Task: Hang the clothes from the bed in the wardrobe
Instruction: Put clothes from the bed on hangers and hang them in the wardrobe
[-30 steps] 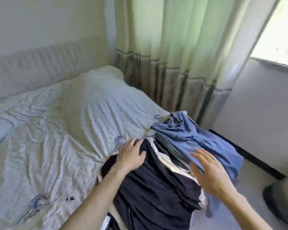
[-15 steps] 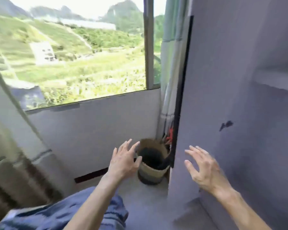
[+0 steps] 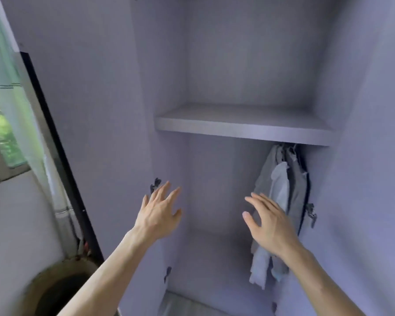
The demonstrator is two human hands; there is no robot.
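I log left hand (image 3: pixel 160 215) and right hand (image 3: pixel 269 226): fingers spread wide, holding nothing, before the open wardrobe (image 3: pixel 242 65). Grey clothes (image 3: pixel 281 190) hang under its shelf (image 3: pixel 244 130), centre right of frame.

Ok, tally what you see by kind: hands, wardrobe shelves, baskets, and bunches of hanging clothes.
Hands: 2, the left hand and the right hand, both empty.
Shelf: 1.
Basket: 1.
Bunch of hanging clothes: 1.
Total: 5.
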